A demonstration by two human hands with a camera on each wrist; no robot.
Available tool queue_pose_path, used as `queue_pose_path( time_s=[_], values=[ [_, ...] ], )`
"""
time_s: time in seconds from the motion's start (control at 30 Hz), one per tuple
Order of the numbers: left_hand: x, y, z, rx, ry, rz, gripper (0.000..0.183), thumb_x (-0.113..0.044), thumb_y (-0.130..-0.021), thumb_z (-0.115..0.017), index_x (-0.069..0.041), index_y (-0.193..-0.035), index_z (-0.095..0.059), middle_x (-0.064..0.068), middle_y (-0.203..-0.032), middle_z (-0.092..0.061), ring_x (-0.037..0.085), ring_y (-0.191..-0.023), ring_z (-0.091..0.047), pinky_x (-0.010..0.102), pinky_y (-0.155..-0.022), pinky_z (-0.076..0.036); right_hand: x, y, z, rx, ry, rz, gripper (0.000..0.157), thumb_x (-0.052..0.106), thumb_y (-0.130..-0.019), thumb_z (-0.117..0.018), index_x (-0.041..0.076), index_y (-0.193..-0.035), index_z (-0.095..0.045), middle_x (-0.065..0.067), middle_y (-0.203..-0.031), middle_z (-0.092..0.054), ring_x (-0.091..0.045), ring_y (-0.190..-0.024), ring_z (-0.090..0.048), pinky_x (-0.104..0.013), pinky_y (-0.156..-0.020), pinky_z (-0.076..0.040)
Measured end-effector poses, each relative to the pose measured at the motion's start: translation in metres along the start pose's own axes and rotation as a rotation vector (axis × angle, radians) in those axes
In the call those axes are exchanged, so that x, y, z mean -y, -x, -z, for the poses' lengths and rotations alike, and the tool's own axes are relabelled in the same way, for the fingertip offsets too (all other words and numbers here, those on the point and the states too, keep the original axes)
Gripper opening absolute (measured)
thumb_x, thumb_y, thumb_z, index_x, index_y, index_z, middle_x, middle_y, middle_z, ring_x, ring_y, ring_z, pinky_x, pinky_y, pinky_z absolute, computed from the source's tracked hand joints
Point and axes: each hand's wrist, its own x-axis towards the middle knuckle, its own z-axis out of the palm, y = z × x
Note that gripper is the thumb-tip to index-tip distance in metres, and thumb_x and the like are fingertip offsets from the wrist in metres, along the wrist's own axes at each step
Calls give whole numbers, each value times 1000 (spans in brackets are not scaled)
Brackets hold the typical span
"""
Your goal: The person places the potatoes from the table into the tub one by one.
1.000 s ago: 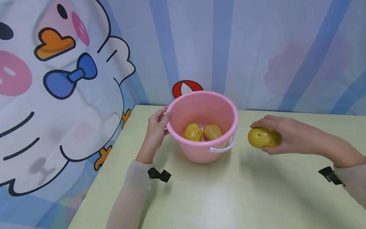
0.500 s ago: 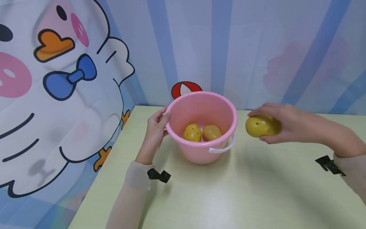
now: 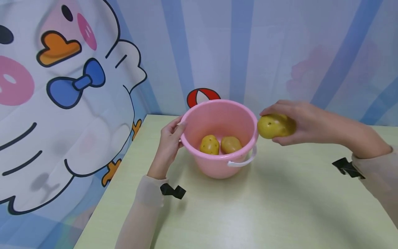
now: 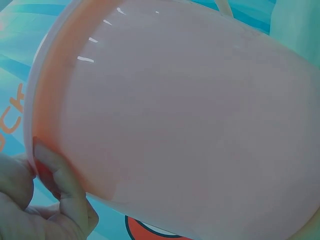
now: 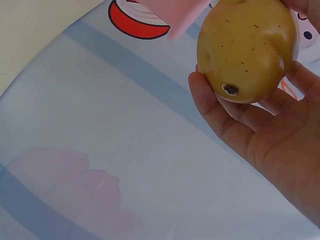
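A pink bucket (image 3: 219,169) stands on the pale table, its white handle (image 3: 244,162) hanging down at the front right. Two potatoes lie inside: a yellow, pitted potato (image 3: 210,145) at left and a browner potato (image 3: 230,144) beside it. My left hand (image 3: 169,141) grips the bucket's left rim, thumb on the inside; the left wrist view shows its curled fingers (image 4: 70,187) under the bucket's lip. In my right hand (image 3: 308,122) is a third potato (image 3: 275,126), held between thumb and fingers above the table, overlapping the bucket's right rim in the head view. The right wrist view shows this potato (image 5: 245,50) has a dark spot.
The pale table (image 3: 224,218) reaches back to a blue striped cloth backdrop (image 3: 208,45). At the left hangs a cloth printed with a white cartoon bird (image 3: 102,114). Black wrist mounts (image 3: 172,191) sit at both sleeves.
My right hand has risen with the potato and moved left, up to the bucket's right rim. My left hand and the bucket stay where they were.
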Motion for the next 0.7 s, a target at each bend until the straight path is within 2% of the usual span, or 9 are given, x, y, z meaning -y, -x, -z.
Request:
queue_pose_path(
  time_s=[0.23, 0.37, 0.53, 0.7],
  values=[
    [1, -1, 0, 10, 21, 2, 46, -30, -102, -58, -14, -145, -53, 27, -114, -56, 41, -100, -58, 28, -73, -60, 4, -7, 3, 5, 2, 0, 57, 17, -76, -87, 16, -127, -62, 9, -107, -60, -10, -87, -53, -25, -65, -52],
    [2, -1, 1, 1, 10, 4, 46, -32, -102, -59, -15, -145, -53, 22, -109, -57, 38, -97, -59, 33, -78, -60, 7, -11, 5, 9, 3, 3, 56, 15, -77, -86, 16, -127, -62, 8, -106, -60, -10, -85, -53, -25, -65, -52],
    [2, -1, 1, -2, -2, 1, 47, -33, -101, -59, -17, -145, -53, 16, -104, -58, 33, -93, -60, 35, -79, -59, 11, -17, 6, 29, 3, -18, 54, 15, -78, -84, 16, -127, -61, 8, -105, -59, -10, -86, -52, -25, -66, -53],
    [2, -1, 0, -6, -9, 6, 46, -33, -102, -58, -17, -145, -53, 15, -105, -57, 34, -97, -60, 45, -87, -56, 13, -24, 6, 41, -6, -8, 54, 15, -79, -83, 16, -128, -62, 7, -106, -60, -10, -86, -53, -26, -66, -52]
  ],
)
